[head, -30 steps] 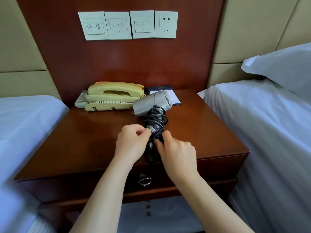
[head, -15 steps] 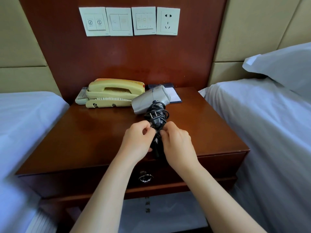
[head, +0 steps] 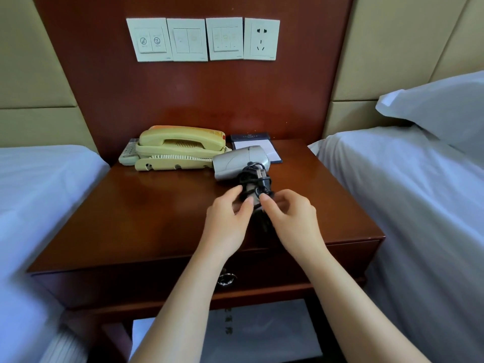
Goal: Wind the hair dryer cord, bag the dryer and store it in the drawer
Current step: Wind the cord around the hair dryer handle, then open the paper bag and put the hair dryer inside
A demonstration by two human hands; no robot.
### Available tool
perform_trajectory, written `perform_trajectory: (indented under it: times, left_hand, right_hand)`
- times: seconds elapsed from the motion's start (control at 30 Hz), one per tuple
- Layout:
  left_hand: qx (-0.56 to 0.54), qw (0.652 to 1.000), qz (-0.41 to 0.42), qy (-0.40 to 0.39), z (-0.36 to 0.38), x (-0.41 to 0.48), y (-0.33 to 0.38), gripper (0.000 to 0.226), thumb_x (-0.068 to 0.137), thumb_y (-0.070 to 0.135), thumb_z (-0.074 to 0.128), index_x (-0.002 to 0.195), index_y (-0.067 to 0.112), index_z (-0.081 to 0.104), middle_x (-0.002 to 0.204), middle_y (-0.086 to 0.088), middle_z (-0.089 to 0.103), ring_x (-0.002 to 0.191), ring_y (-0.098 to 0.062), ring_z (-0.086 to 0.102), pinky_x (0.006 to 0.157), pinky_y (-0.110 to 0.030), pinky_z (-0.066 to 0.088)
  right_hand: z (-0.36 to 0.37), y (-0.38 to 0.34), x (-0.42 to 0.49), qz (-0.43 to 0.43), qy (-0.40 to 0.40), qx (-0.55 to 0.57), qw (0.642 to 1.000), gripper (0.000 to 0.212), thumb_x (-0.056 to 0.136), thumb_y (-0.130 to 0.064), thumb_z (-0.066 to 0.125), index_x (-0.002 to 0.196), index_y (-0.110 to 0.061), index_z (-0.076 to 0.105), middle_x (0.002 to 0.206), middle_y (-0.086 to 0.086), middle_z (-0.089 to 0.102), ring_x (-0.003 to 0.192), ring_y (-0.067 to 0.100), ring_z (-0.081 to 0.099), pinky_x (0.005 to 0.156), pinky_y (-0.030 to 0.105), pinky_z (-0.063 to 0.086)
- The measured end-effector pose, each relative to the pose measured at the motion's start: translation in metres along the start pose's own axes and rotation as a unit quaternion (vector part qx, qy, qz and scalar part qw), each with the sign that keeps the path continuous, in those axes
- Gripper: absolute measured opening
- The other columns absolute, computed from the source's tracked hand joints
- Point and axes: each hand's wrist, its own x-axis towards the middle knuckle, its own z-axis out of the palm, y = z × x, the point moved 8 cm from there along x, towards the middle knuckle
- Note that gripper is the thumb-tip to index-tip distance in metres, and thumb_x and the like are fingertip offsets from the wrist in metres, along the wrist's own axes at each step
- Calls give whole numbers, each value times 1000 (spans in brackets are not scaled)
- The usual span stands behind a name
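Note:
A silver hair dryer [head: 237, 163] lies on the wooden nightstand [head: 157, 218], its handle pointing toward me. A black cord [head: 255, 179] is wound around that handle. My left hand [head: 226, 221] pinches the cord from the left. My right hand [head: 290, 221] pinches it from the right, fingertips almost meeting over the handle. The lower handle is hidden between my hands. The drawer [head: 340, 260] below the top is closed; its metal pull [head: 226, 280] peeks out beside my left forearm. I see no bag.
A yellowish telephone [head: 180, 148] and a remote [head: 128, 154] stand at the back left, a notepad [head: 256, 145] behind the dryer. White beds [head: 406, 205] flank the nightstand. Switches and a socket [head: 262, 39] are on the wall panel. White fabric lies on the lower shelf [head: 262, 334].
Both hands have shifted up the handle toward the dryer body, fingertips now pinching the cord loops. The camera view moved slightly.

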Motion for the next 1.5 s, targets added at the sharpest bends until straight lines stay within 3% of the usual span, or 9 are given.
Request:
perform_trajectory:
  times: [0.13, 0.47, 0.57, 0.73, 0.93, 1.13, 1.23, 1.4, 1.5]
  left_hand:
    - [6, 999, 14, -29, 13, 0, 5, 49, 94, 20, 53, 141, 10, 42, 132, -9, 59, 118, -13, 57, 71, 10, 29]
    - [83, 994, 28, -68, 39, 2, 13, 47, 100, 27, 40, 146, 18, 35, 137, -11, 54, 131, -24, 45, 104, -29, 34]
    - [90, 995, 23, -43, 34, -7, 18, 46, 99, 28, 41, 143, 14, 40, 137, -11, 54, 127, -25, 49, 105, -37, 40]
    - [144, 985, 44, -78, 17, -39, 35, 34, 96, 27, 45, 124, 13, 59, 111, -4, 67, 109, -22, 61, 92, -30, 45]
    - [194, 968, 78, -142, 6, -98, 47, 21, 94, 30, 50, 105, 24, 66, 98, 3, 69, 95, -20, 61, 85, -41, 51]
    - [193, 949, 40, -247, 11, -142, 14, 26, 95, 36, 46, 100, 21, 66, 87, -5, 70, 76, -25, 65, 72, -44, 53]
    - [190, 944, -4, -269, 18, -154, -17, 32, 95, 37, 44, 94, 13, 66, 80, -15, 68, 59, -21, 53, 56, -34, 39]
    - [180, 945, -107, -250, 29, -174, -78, 34, 97, 32, 43, 78, 8, 59, 66, -4, 48, 57, -15, 42, 58, -29, 31]
    - [139, 944, -181, -238, 41, -186, -119, 30, 98, 33, 42, 91, 12, 63, 75, -2, 54, 65, -13, 48, 63, -28, 38]
  right_hand:
    - [-9, 10, 2, 8, 14, -38, 999, 24, 87, -35, 61, 85, -11, 60, 68, -11, 58, 63, -1, 53, 55, 3, 39]
    - [-23, 18, 0, 36, 25, -137, 990, 32, 91, -44, 50, 81, -15, 58, 73, -6, 60, 71, 18, 55, 61, 27, 36]
    - [-33, 13, -12, 29, 28, -219, 975, 34, 91, -49, 46, 94, -20, 64, 85, -3, 65, 81, 24, 59, 66, 28, 39]
    - [-49, -3, -37, -8, -5, -238, 971, 31, 92, -45, 47, 93, -21, 65, 79, -6, 60, 75, 23, 55, 64, 28, 36]
    - [-62, -21, -69, -24, -27, -252, 967, 25, 91, -39, 49, 92, -21, 66, 75, -6, 55, 75, 24, 50, 64, 29, 35]
    - [-51, -8, -119, -14, -100, -270, 958, 23, 92, -36, 50, 92, -21, 67, 73, -6, 57, 71, 19, 49, 63, 27, 36]
    - [-39, 12, -133, 16, -134, -267, 954, 23, 93, -34, 50, 95, -18, 67, 79, -3, 60, 75, 22, 58, 62, 28, 40]
    - [-5, 76, -157, 98, -207, -287, 930, 23, 92, -30, 50, 87, -13, 65, 85, 7, 65, 79, 28, 62, 63, 30, 44]
    - [14, 122, -171, 182, -238, -266, 916, 24, 91, -26, 49, 80, -10, 63, 83, 9, 66, 75, 27, 62, 61, 31, 44]
